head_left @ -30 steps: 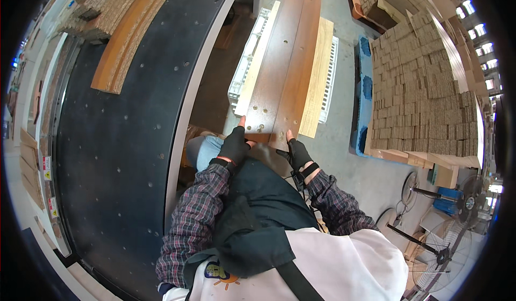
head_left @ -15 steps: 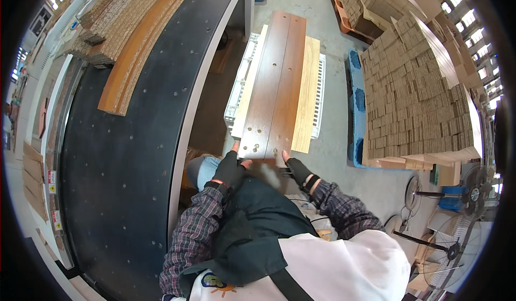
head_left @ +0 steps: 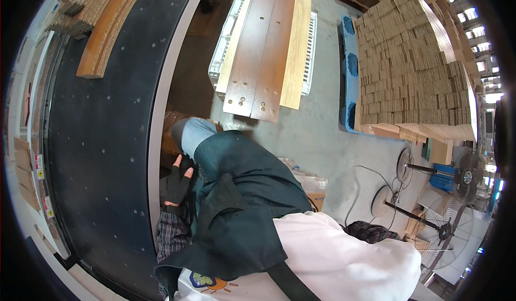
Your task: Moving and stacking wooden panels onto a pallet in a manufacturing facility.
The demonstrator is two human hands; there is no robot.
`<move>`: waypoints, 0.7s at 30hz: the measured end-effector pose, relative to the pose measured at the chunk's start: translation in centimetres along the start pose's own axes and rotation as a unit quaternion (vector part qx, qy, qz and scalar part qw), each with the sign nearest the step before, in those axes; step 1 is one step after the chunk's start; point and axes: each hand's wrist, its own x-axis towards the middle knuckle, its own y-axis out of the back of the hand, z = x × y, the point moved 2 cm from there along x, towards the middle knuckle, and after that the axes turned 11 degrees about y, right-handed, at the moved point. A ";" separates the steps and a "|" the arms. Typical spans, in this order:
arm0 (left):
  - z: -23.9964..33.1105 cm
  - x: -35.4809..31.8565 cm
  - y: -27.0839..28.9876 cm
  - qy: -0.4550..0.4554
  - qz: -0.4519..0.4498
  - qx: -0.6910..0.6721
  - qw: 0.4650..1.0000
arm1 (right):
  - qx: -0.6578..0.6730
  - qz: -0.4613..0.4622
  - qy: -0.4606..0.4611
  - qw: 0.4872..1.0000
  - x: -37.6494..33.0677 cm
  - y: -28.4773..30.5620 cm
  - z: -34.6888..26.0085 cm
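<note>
My left hand (head_left: pixel 177 185), in a black fingerless glove, hangs by my thigh beside the edge of the black worktable (head_left: pixel 102 156). Its fingertips are apart and nothing shows in them. Of my right arm only a bit of plaid sleeve (head_left: pixel 371 231) shows past my white top; the hand is out of sight. Ahead of me two brown wood-look boards (head_left: pixel 258 59) with drilled holes lie side by side, with no hand on them. Under them are pale wood-look boards (head_left: pixel 294 59), resting on a white plastic crate or pallet (head_left: pixel 308 70).
On the worktable's far left lies a stack of chipboard strips (head_left: pixel 99 16) with an orange-brown panel (head_left: pixel 99 48). At the right, a tall stack of board pieces (head_left: pixel 414 70) stands on a blue pallet (head_left: pixel 350 75). Standing fans (head_left: pixel 444 231) and a loose cable (head_left: pixel 357 191) are at the lower right.
Both hands have let go of the brown boards' near end. My left hand has dropped back beside my thigh, and my right has left the view. The whole view has shifted.
</note>
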 end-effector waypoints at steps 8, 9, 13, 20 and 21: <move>-6.8 2.3 -4.6 -0.137 0.033 -0.069 0.988 | -0.012 -0.123 -0.074 0.990 -3.6 1.3 2.3; -6.2 0.9 -3.6 -0.090 0.031 -0.028 0.995 | -0.025 -0.131 -0.047 0.990 -3.8 5.5 1.6; -8.9 -4.2 -2.2 -0.051 0.090 -0.074 0.992 | 0.075 -0.146 -0.269 0.949 4.4 24.6 -5.3; -14.0 -17.0 -3.6 0.040 0.220 -0.187 0.956 | 0.458 -0.047 -0.461 0.759 -1.6 26.1 -11.2; -17.2 -18.4 -6.3 0.055 0.244 -0.241 0.938 | 0.459 -0.049 -0.467 0.755 -2.4 25.3 -11.8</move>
